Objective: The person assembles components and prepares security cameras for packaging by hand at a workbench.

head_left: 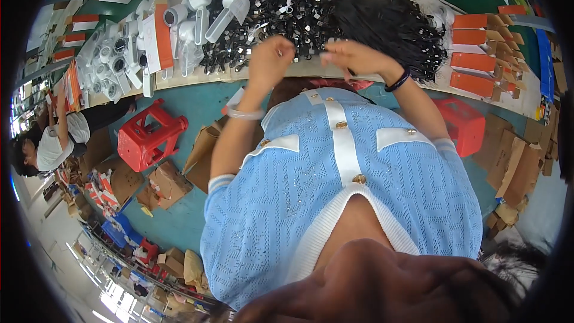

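My left hand [271,63] is raised over the near edge of the pile of short black cables [275,15], its fingers curled in toward the thumb. Whatever is between those fingertips, if anything, is too small to make out. To its right, my right hand [356,58] hovers at the same pile's edge, fingers bent but apart, with no held thing visible. A heap of longer black cables [382,24] lies just beyond it. White handheld devices with round heads [200,15], some in clear bags, lie left of my left hand.
An orange-and-white box [156,39] stands among the devices. More such boxes [472,54] line the bench's right end. Red plastic stools [152,134] and open cartons [164,185] are on the floor. Another person [60,140] is at the far left.
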`<action>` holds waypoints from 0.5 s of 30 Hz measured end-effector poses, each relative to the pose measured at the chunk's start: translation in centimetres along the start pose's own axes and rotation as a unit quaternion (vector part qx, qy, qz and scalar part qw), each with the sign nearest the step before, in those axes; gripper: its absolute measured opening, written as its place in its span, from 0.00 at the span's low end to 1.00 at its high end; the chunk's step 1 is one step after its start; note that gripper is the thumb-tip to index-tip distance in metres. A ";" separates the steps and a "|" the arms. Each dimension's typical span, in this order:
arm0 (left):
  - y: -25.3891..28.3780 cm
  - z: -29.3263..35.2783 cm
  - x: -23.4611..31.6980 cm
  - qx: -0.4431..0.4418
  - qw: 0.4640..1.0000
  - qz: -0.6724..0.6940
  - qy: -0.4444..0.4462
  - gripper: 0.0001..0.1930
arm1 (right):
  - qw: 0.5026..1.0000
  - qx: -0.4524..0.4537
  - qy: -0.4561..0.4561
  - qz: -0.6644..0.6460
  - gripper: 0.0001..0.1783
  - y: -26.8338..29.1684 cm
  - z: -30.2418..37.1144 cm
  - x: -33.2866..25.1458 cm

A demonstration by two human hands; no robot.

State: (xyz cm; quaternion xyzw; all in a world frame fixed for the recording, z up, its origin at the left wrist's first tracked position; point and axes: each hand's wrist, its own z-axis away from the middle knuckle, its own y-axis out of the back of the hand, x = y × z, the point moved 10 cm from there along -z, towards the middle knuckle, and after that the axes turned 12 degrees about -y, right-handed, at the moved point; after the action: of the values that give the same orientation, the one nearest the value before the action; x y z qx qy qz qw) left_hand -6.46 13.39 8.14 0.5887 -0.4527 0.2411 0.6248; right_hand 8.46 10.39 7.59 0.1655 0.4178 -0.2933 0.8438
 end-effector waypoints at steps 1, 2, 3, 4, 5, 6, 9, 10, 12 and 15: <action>-1.1 1.2 -2.1 0.001 0.996 -0.076 0.037 0.07 | 0.998 -0.014 -0.062 0.022 0.15 -0.9 0.0 2.0; -1.9 2.5 -3.5 0.003 0.986 -0.153 0.073 0.09 | 0.995 0.002 -0.043 0.085 0.16 -1.1 -0.6 3.0; -3.2 3.5 -4.7 0.001 0.985 -0.153 0.075 0.09 | 0.988 0.018 -0.023 0.151 0.16 -1.4 -1.3 3.9; -3.5 4.2 -5.2 0.031 0.977 -0.201 0.072 0.11 | 0.988 0.036 -0.027 0.148 0.16 -1.5 -1.8 4.7; -3.4 4.6 -5.7 0.061 0.964 -0.248 0.067 0.12 | 0.988 0.037 -0.027 0.149 0.16 -1.6 -2.6 5.6; -3.6 4.7 -6.1 0.043 0.959 -0.266 0.087 0.13 | 0.974 0.081 0.037 0.208 0.16 -1.4 -3.1 4.8; -2.6 4.8 -5.1 0.086 0.941 -0.320 0.067 0.13 | 0.955 0.139 0.062 0.255 0.14 -1.6 -3.7 4.6; -2.6 5.0 -5.4 0.088 0.948 -0.300 0.063 0.12 | 0.943 0.142 0.074 0.292 0.14 -1.9 -3.5 3.6; -2.5 5.3 -6.0 0.104 0.953 -0.273 0.076 0.11 | 0.915 0.138 0.096 0.367 0.15 -2.5 -3.7 2.0; -1.3 5.7 -6.5 0.140 0.960 -0.227 0.080 0.08 | 0.945 0.085 0.018 0.315 0.15 -1.9 -4.2 1.2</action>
State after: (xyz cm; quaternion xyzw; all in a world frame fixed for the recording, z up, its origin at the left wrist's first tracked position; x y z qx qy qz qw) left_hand -10.02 9.23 1.35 0.7363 -0.2174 0.1997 0.6088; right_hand 5.22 10.68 4.03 0.3649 0.3330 -0.0439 0.8684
